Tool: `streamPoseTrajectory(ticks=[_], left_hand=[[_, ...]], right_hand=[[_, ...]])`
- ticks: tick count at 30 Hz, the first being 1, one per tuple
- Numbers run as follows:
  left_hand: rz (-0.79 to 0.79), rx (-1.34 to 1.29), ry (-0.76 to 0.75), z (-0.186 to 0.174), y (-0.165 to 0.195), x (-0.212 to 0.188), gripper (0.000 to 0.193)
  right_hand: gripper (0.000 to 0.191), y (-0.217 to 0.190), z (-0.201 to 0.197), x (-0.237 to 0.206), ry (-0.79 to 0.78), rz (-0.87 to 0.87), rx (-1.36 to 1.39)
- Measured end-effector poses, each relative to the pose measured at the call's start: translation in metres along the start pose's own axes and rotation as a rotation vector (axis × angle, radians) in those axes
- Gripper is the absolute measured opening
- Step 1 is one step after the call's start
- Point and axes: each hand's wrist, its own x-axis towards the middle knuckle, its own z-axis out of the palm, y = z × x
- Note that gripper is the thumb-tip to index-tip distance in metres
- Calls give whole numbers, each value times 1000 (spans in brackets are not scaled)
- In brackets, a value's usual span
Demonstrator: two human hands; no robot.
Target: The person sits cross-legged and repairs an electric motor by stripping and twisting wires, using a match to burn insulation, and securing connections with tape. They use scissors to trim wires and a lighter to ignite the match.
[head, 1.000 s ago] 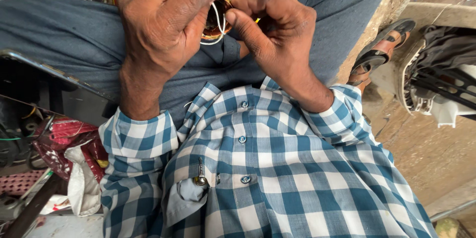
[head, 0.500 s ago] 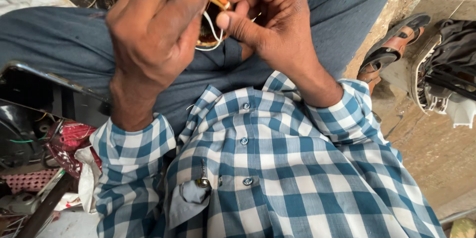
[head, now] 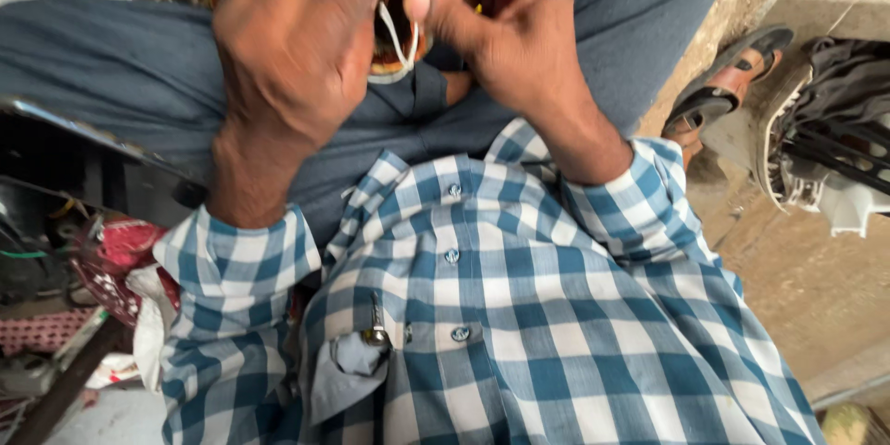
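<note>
Both hands are raised over my lap at the top of the head view. My left hand (head: pixel 292 42) is wrapped around a small round copper-wound coil (head: pixel 394 32) with an orange part and a pale rim. My right hand (head: pixel 501 23) pinches white wires (head: pixel 397 37) that loop down across the coil's dark opening. Most of the coil is hidden behind my fingers, and the picture is blurred. My blue and white checked shirt (head: pixel 519 315) fills the lower half, above grey-blue trousers (head: pixel 111 65).
A sandalled foot (head: pixel 718 97) rests on the concrete floor at the right, beside a grey and white fan housing (head: pixel 834 158). At the left lie a dark metal piece (head: pixel 83 158), red cloth (head: pixel 120 255) and tangled wires.
Both hands have risen toward the top of the view and appear closer. The right fingers have shifted along the white wires on the coil.
</note>
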Motion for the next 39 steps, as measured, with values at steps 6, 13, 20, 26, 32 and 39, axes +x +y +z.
streamPoseTrajectory(ticks=[6,13,20,26,32,39], left_hand=[[-75,-170,34,-6,4,-10,34],[-288,-307,216,-22,7,-38,30],[-289,-317,275,-25,17,-38,17],[-256,-289,283,-26,20,-25,14],[-283,-261,225,-17,22,-11,24],[-249,-132,131,-8,20,-9,23]], right_hand=[[15,-4,5,-3,5,80,40],[19,4,3,-4,-29,-49,-133],[16,2,1,1,-52,-1,-80],[14,-45,17,3,97,-237,-400],[20,-86,17,38,-275,-627,-836],[10,-86,1,45,-457,-386,-717]])
